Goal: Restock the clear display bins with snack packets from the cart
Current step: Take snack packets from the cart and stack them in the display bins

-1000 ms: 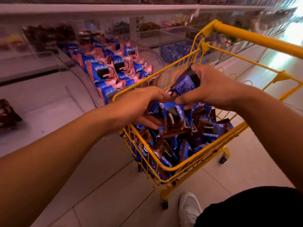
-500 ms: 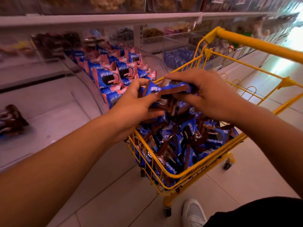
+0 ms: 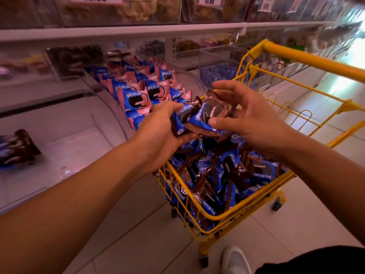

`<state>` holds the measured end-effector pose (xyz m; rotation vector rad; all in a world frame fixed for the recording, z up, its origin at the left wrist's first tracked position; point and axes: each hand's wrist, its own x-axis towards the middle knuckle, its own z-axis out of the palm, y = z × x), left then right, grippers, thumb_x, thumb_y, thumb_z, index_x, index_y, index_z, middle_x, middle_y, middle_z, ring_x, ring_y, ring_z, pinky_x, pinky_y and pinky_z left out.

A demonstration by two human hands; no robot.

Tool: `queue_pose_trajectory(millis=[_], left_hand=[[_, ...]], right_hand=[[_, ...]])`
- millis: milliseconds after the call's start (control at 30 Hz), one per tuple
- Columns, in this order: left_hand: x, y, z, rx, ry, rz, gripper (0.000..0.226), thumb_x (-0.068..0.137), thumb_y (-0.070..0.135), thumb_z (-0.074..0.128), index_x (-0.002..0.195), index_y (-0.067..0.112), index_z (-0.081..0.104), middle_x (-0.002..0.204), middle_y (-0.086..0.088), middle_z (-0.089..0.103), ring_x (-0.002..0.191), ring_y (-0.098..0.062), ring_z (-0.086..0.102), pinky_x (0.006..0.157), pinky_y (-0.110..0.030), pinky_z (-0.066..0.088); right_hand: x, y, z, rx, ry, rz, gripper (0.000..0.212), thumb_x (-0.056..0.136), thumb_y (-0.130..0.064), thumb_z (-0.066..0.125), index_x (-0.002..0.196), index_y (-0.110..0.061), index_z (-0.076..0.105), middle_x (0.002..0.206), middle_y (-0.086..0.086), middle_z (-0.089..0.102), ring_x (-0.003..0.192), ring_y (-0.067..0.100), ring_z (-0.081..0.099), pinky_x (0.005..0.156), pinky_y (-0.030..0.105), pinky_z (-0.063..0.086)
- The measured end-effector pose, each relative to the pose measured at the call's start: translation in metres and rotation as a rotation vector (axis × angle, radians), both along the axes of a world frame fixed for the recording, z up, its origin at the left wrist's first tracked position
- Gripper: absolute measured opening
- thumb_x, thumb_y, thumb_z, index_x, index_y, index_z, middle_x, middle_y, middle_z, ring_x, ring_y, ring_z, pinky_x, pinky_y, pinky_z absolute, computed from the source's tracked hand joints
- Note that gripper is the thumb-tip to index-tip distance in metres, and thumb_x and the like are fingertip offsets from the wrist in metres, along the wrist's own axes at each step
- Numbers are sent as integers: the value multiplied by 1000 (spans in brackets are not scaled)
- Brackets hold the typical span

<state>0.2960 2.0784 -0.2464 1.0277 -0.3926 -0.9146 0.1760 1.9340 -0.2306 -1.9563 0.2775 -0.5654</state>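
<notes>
A yellow wire cart point(image 3: 237, 214) holds a heap of blue-and-brown snack packets point(image 3: 227, 175). Above its left rim, my left hand point(image 3: 164, 133) grips a few of these packets point(image 3: 182, 120) from below. My right hand point(image 3: 252, 117) faces it, its thumb pinching another packet point(image 3: 209, 113) against spread fingers. Both hands hover just in front of a curved clear display bin point(image 3: 110, 107) stacked with blue-and-pink packets point(image 3: 138, 95).
To the left, a second clear bin holds only a few blue-and-brown packets point(image 3: 15, 149). More clear bins and price tags point(image 3: 209, 1) line the shelves above. The cart handle point(image 3: 308, 58) juts out at upper right. My white shoe point(image 3: 235, 260) stands on the tiled floor by the cart.
Both hands rose out of the cart with packets and moved left toward the bin. The right hand's fingers spread while the left hand took a fuller grip.
</notes>
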Motion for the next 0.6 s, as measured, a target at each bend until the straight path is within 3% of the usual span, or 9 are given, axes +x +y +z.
queue_pose_trajectory(millis=[100,200,267,367,467,600], left_hand=[[-2,-1,-2,9,-78,36,38,94,22,60,126,8,45,117,-14,68,96,-25,72,77,-35,60],[-3,-1,-6,60,-205,35,45,80,17,77,109,18,42,105,-7,70,87,-17,74,66,-24,56],[-1,0,-10,91,-291,15,70,62,19,87,113,21,40,107,-5,69,90,-17,74,69,-23,55],[0,0,-15,143,-418,-2,94,42,29,94,119,24,39,114,-4,69,99,-20,72,82,-34,57],[-1,0,-17,114,-459,8,101,39,29,96,120,23,37,118,-7,68,102,-23,71,89,-43,56],[-4,-2,-19,42,-473,106,91,48,22,94,117,18,36,106,-3,73,97,-21,73,85,-40,59]], right_hand=[[1,-4,0,302,-82,31,70,59,1,82,123,-6,53,111,12,70,93,26,73,65,30,61],[0,-9,3,544,-98,127,54,68,0,73,118,-9,57,109,14,71,91,27,71,60,35,60],[-4,-14,7,528,-36,211,48,78,0,65,124,-12,59,119,13,65,102,28,67,66,43,61],[-7,-16,7,383,20,275,50,80,-1,64,128,-12,60,116,8,66,104,27,67,73,54,61],[0,-7,4,522,-81,200,46,75,-1,67,119,-7,58,110,12,68,93,23,70,62,40,62],[9,4,1,612,-142,39,39,69,-10,74,105,-5,59,91,9,73,75,17,72,58,28,58]])
